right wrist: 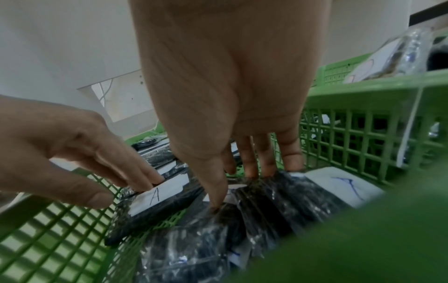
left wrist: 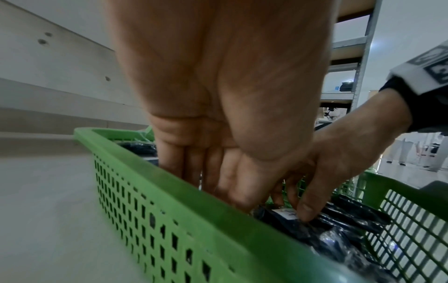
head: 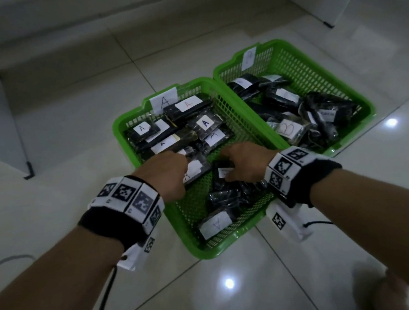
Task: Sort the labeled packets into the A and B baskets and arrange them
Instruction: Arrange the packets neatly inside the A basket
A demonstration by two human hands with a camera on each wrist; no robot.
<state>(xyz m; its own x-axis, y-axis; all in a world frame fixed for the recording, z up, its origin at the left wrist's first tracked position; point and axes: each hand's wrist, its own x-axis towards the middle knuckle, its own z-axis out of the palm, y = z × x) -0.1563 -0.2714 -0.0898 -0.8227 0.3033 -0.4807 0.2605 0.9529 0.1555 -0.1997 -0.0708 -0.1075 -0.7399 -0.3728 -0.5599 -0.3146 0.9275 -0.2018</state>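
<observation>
The A basket [head: 217, 249] is green and holds several black packets with white A labels, lined up at its far end. Both my hands are inside it. My left hand [head: 183, 157] rests straight fingers on an A-labelled packet [right wrist: 155, 197] near the left wall, thumb held off to the side. My right hand [head: 224, 160] pinches another black packet [right wrist: 278, 195] between thumb and fingertips in the middle of the basket. The B basket [head: 223, 66] stands to the right, touching the A basket, with several packets piled loosely in it.
One A packet [head: 214, 225] lies by the A basket's near rim, with a crumpled packet just beyond it. White furniture with a black foot [head: 27, 171] stands at left and a cabinet at the far right. A black cable [head: 101, 309] trails across the tiled floor.
</observation>
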